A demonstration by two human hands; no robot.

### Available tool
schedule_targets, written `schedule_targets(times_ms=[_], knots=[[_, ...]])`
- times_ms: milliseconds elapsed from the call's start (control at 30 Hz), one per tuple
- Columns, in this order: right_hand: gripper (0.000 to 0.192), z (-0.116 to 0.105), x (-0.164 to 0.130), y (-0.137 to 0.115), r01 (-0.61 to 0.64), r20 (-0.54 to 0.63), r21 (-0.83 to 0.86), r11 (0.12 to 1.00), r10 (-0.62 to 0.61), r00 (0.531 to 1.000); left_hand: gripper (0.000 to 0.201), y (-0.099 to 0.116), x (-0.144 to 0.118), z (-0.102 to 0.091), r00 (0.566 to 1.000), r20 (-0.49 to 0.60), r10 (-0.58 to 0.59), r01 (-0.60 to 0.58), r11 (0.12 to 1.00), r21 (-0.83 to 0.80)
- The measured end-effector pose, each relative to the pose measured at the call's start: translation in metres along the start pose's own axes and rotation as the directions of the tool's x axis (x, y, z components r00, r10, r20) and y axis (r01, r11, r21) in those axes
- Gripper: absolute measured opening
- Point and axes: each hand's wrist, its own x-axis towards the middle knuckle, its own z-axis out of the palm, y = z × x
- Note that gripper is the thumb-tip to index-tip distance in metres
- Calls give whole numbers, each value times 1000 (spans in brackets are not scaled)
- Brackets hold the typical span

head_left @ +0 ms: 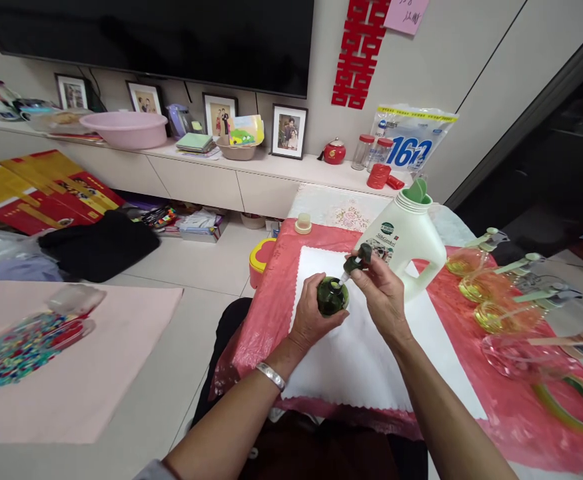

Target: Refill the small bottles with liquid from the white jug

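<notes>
Fingers [366, 267] hold one pump [356, 261] over one green bottle [332, 297].

Head camera, looking forward-down, close over table [321, 413].

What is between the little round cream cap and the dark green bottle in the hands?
In the head view, only red plastic sheet and white cloth lie between the cream cap and the green bottle.

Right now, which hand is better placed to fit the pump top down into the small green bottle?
The right hand, probably. It already pinches the dark green pump top just above the small round green bottle, while the left hand wraps the bottle and steadies it.
</notes>
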Motion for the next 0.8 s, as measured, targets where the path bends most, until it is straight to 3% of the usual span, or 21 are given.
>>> schedule_targets(times_ms=[300,800], knots=[[34,0,-2,13,-40,106,40,998,35,994,87,3,2,-1,1000,4,12,-12,1000,7],[31,-4,-13,41,-84,232,-54,995,95,968,86,1,1,1,999,-22,36,-36,999,-19]])
